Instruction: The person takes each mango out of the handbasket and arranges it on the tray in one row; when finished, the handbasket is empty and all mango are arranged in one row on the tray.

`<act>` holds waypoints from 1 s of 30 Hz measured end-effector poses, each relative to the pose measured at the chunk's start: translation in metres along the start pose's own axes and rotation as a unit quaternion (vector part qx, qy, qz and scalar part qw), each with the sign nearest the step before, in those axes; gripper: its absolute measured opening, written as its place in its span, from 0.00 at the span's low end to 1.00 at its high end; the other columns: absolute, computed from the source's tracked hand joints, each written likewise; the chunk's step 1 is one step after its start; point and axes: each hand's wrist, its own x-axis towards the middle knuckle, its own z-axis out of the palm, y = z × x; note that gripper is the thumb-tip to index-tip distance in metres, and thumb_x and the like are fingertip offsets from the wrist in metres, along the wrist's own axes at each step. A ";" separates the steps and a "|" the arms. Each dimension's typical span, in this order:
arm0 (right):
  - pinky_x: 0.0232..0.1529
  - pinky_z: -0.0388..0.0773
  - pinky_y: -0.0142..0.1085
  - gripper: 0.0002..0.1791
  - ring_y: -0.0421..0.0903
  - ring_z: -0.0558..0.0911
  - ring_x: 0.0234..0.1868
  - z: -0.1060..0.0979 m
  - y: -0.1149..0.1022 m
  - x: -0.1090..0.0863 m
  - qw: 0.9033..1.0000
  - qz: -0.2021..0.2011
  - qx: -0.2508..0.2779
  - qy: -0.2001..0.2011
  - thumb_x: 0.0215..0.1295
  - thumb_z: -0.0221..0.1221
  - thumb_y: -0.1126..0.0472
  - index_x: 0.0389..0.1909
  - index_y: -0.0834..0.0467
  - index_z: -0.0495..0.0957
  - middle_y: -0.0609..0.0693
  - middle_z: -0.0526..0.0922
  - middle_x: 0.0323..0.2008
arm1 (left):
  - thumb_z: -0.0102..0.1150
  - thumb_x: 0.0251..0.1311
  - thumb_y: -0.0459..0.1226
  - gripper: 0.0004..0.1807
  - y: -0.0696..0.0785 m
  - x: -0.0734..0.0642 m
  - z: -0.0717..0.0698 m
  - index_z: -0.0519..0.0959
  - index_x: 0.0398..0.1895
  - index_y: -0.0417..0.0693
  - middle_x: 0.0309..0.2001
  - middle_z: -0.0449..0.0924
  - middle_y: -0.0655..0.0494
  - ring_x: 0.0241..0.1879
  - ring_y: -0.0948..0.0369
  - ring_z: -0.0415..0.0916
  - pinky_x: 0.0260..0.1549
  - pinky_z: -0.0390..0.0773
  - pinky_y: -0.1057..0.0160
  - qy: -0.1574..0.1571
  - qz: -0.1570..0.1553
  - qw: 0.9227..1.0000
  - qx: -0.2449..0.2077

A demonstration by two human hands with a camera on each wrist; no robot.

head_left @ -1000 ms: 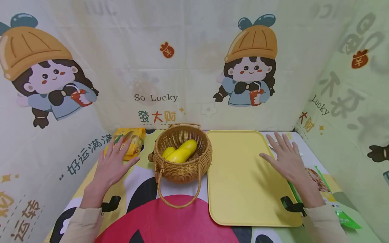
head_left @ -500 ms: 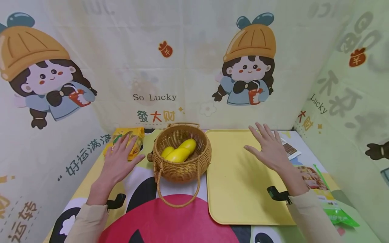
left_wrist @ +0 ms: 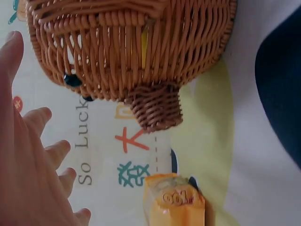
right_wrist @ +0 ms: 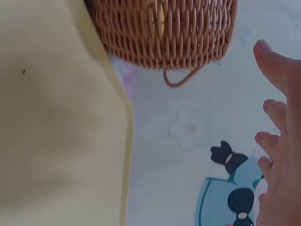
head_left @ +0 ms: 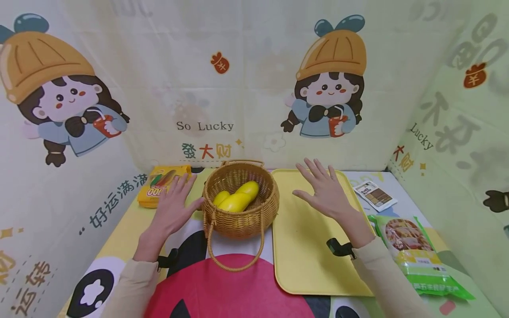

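Note:
A round wicker basket (head_left: 240, 227) stands at the middle of the table, its looped handle hanging down in front. Several yellow mangoes (head_left: 234, 202) lie inside it. My left hand (head_left: 175, 210), fingers spread and holding nothing, is just left of the basket; its thumb overlaps the basket's edge in the head view. Over the yellow tray (head_left: 302, 260), my right hand (head_left: 326, 192) is spread and holds nothing. In the left wrist view a short woven knob (left_wrist: 157, 108) juts from the basket's side, beyond the left fingers. The right wrist view shows the basket apart from the right fingertips (right_wrist: 263, 45).
A yellow-orange snack bag (head_left: 153, 194) lies behind the left hand. Right of the tray are a green food packet (head_left: 413, 247) and a small white-and-brown sachet (head_left: 375, 195). Printed cloth walls (head_left: 254, 88) enclose the table at the back and sides.
Both hands have moved inward toward the basket, the left to the right and the right to the left. The sachet and green packet have come more into view. The basket stays put.

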 end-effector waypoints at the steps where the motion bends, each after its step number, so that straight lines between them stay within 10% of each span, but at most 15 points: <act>1: 0.75 0.39 0.66 0.46 0.57 0.47 0.81 0.001 -0.004 0.003 1.000 -0.005 -0.002 -0.001 0.64 0.53 0.30 0.79 0.41 0.50 0.51 0.50 0.80 | 0.42 0.65 0.67 0.46 0.002 0.001 0.001 0.43 0.81 0.64 0.81 0.41 0.47 0.80 0.42 0.35 0.70 0.38 0.28 -0.002 0.002 1.000 -0.004; 17: 0.77 0.42 0.62 0.46 0.57 0.49 0.80 0.017 -0.074 0.050 0.993 -0.080 0.051 -0.067 0.63 0.55 0.31 0.78 0.43 0.53 0.51 0.54 0.79 | 0.48 0.68 0.59 0.40 0.020 0.013 0.021 0.46 0.80 0.68 0.80 0.47 0.53 0.80 0.46 0.43 0.73 0.46 0.33 -0.004 0.017 0.990 -0.136; 30: 0.77 0.55 0.52 0.44 0.50 0.61 0.77 0.025 -0.111 0.075 0.967 -0.131 0.098 -0.197 0.59 0.65 0.39 0.75 0.41 0.60 0.48 0.63 0.75 | 0.49 0.71 0.50 0.40 0.031 0.016 0.044 0.43 0.80 0.69 0.80 0.43 0.56 0.78 0.49 0.45 0.71 0.56 0.36 -0.004 -0.019 0.940 -0.341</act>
